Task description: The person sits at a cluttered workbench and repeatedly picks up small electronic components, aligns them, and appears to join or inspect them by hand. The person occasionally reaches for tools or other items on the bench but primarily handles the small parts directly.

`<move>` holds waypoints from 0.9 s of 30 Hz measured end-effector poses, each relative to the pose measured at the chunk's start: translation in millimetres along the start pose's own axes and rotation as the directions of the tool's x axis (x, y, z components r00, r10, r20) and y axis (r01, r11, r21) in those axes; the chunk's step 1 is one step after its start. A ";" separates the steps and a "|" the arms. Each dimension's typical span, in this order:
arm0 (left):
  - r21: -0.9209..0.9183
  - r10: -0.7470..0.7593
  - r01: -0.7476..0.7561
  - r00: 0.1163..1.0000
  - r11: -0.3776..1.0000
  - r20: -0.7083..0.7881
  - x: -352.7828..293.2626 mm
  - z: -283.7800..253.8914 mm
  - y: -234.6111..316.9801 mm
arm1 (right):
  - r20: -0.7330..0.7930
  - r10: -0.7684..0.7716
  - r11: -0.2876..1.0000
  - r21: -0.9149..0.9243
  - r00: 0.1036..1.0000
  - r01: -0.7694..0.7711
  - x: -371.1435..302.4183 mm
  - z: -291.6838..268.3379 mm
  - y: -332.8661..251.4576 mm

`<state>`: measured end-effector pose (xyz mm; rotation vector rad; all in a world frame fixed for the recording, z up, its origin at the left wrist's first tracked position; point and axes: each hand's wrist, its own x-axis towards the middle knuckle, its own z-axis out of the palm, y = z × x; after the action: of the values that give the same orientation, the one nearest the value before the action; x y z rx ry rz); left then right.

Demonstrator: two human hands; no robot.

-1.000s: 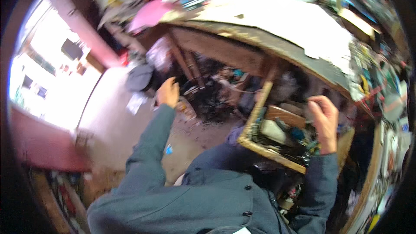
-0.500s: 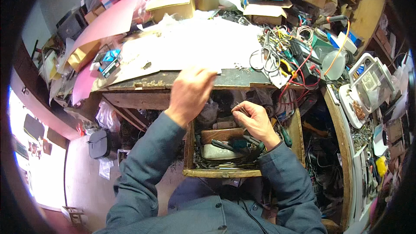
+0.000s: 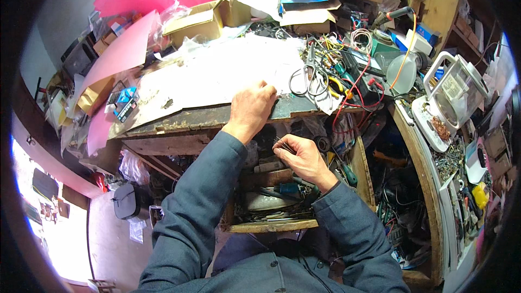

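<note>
Half a second ago the left hand (image 3: pixel 251 109) was raised over the front of the table (image 3: pixel 179 122) with its fingers bunched; it has since come down and now lies palm-down on the table's front edge, fingers curled over the worn lip and touching the white paper sheet (image 3: pixel 217 73), with nothing visibly gripped. The right hand (image 3: pixel 301 156) has stayed over the open wooden drawer (image 3: pixel 271 225) just below the table edge, but it sits slightly higher and nearer the left hand than before. Its thumb and fingers are pinched shut on a thin dark metal tool (image 3: pixel 283 144), probably tweezers, whose tips point up and left toward the table edge. A second ago the view faced the floor and both hands were spread wide apart.

The drawer is pulled out toward the person and packed with cables, a green-handled tool (image 3: pixel 347 173) and a pale rounded part; what exactly lies deeper is too cluttered to tell.

The table is crowded: scissors (image 3: pixel 305 78) beside the paper, red and yellow wires (image 3: pixel 358 84), cardboard boxes (image 3: pixel 198 21) at the back and pink sheets (image 3: pixel 122 54) to the left. A clear plastic jug (image 3: pixel 453 95) stands on the wooden side shelf to the right, amid small parts. Bare floor shows at the lower left.
</note>
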<state>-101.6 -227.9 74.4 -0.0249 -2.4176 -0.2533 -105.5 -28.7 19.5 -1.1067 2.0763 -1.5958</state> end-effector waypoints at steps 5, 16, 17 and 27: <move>0.076 0.064 -0.062 0.998 0.995 -0.026 -2.4 -3.4 1.4 | -0.015 -0.027 1.000 -0.002 1.000 0.027 0.1 2.6 -2.6; -0.510 -0.174 0.137 0.984 0.849 -0.027 -11.3 -31.1 1.4 | -0.043 -0.051 0.997 0.056 0.998 0.054 3.3 0.8 9.1; -0.625 -0.247 0.197 0.969 0.755 0.007 -17.4 -37.8 8.4 | -0.080 -0.083 0.994 0.068 0.993 0.088 3.4 0.8 10.5; -0.931 -0.412 0.364 0.849 0.001 0.332 -108.9 -17.9 43.2 | -0.116 -0.062 0.947 0.307 0.991 0.095 2.4 1.5 3.7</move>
<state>-3.8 -183.5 24.3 0.0666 -1.6284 -2.1242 -107.6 -31.1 16.1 -1.0227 1.7727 -1.9767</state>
